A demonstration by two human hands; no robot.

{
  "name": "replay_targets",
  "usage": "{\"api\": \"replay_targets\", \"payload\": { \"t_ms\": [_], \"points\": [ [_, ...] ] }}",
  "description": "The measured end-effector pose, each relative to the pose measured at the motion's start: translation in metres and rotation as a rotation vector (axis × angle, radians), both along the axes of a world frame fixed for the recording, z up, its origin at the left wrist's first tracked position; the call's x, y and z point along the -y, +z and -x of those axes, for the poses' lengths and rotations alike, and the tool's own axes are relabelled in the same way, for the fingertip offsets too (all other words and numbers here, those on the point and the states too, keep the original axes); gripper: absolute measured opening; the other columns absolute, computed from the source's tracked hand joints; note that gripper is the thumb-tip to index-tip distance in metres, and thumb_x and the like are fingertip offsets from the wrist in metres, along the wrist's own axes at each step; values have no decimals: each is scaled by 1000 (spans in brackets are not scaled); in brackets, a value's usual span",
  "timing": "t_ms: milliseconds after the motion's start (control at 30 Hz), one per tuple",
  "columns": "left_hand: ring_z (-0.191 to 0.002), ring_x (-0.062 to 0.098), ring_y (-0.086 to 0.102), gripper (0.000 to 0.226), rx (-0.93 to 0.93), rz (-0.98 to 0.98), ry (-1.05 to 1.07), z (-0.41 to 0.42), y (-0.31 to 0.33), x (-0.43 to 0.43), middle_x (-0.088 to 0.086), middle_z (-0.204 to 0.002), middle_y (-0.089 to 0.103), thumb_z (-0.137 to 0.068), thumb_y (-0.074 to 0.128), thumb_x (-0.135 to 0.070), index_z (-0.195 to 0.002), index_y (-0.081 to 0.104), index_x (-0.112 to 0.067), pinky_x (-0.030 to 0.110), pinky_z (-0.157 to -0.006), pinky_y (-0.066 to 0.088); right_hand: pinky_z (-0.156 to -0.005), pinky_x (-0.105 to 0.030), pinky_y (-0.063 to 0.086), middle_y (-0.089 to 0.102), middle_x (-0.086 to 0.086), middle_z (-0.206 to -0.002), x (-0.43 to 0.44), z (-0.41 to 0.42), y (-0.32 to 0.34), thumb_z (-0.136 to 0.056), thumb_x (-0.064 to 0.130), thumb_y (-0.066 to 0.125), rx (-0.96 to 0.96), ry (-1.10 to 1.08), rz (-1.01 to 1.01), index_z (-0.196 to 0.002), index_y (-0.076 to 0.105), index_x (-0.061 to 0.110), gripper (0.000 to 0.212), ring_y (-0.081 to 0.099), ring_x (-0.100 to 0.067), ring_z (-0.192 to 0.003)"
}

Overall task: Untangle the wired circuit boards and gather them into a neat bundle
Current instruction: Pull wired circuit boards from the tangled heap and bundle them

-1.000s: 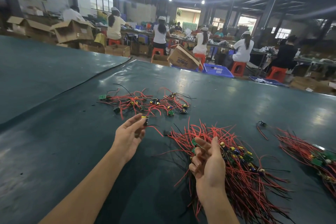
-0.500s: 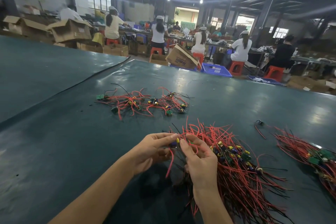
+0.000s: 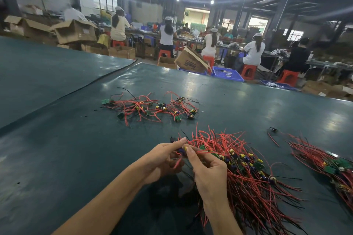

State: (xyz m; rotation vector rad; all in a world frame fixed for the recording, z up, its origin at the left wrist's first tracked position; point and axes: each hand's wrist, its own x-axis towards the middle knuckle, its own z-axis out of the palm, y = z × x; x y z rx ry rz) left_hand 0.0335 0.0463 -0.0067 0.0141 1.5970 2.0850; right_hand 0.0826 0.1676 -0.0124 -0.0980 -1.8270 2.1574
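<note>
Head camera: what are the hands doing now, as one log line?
left hand: pinches small yellow-and-purple wired circuit board | right hand: pinches same board | big red-wire bundle: beside right hand | far red-wire tangle: untouched

- My left hand (image 3: pixel 162 160) and right hand (image 3: pixel 208 173) meet at the left edge of the bundle (image 3: pixel 248 177). Both pinch one small board (image 3: pixel 181 152) with yellow and purple parts.
- A red wire droops from that board between my palms.
- The bundle lies on the green table (image 3: pixel 57 149), its red wires fanned out.
- Beyond the bundle, to its left, lies a loose pile (image 3: pixel 150 107) of boards and wires.
- Right of the bundle, apart from it, lies a second bundle (image 3: pixel 324 162).
</note>
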Motion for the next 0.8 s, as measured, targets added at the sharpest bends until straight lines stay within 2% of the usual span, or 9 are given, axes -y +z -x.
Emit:
{"api": "replay_targets", "payload": {
  "t_ms": [100,200,333,400,500,567,667,733,800],
  "points": [
    [-56,11,54,42,43,-48,-13,-2,-1,-1,4,-77,64,-89,61,-43,-104,68,-5,23,-56,49,-80,-44,61,77,-4,-80,0,-2,-2,-86,20,72,-22,-21,-86,-79,81,20,12,75,-21,-81],
    [-55,12,55,25,59,-76,-12,-3,-2,-3,3,-74,63,-99,51,-29,-93,65,-10,24,-54,48,-71,-41,62,75,-7,-72,-2,-1,-3,-86,22,72,-24,-105,-54,-74,80,11,18,74,-24,-72],
    [-63,13,60,28,-100,-37,-118,-9,-3,-2,5,-84,69,-93,56,0,-82,76,-16,26,-62,54,-56,-29,58,73,-9,-66,-6,-1,-2,-87,23,71,-5,-126,-13,-68,79,13,22,72,-23,-62],
    [-68,16,62,16,-174,-25,-173,-13,-3,-1,10,-83,64,-89,63,-3,-87,74,-14,27,-64,55,-51,-26,56,73,-12,-67,-5,-1,-1,-87,20,71,-1,-106,-6,-69,79,11,22,71,-23,-60],
    [-65,18,64,11,-217,-26,-151,-14,-3,-2,13,-76,64,-89,63,-5,-88,72,-11,28,-58,54,-59,-39,61,73,-16,-71,-4,0,-1,-88,20,71,20,-89,-28,-72,79,10,21,71,-35,-67],
    [-66,18,65,7,-210,-41,-133,-13,-4,-3,13,-80,66,-88,66,-13,-91,72,-10,27,-58,54,-56,-34,60,73,-15,-71,-5,0,-1,-88,20,71,20,-82,-3,-72,79,9,21,72,-33,-68],
    [-69,20,67,34,-142,-41,-72,-12,-4,-6,15,-87,70,-83,68,-38,-96,73,-6,29,-61,54,-56,-24,57,75,-6,-73,-5,0,0,-87,19,71,3,-90,-19,-74,80,14,17,73,-22,-71],
    [-75,23,70,48,-131,0,-47,-11,-5,-6,17,-93,72,-83,64,-47,-102,73,-4,30,-66,55,-66,-29,59,76,0,-77,-5,1,-2,-87,20,71,-9,-110,-83,-78,81,17,13,73,-16,-76],
    [-88,28,71,53,-146,33,-41,-11,-5,-6,18,-103,73,-79,64,-50,-109,72,-7,36,-79,57,-72,-31,60,76,2,-78,-6,2,-4,-87,20,72,-21,-123,-113,-81,81,17,11,73,-14,-79]
  ]
}}
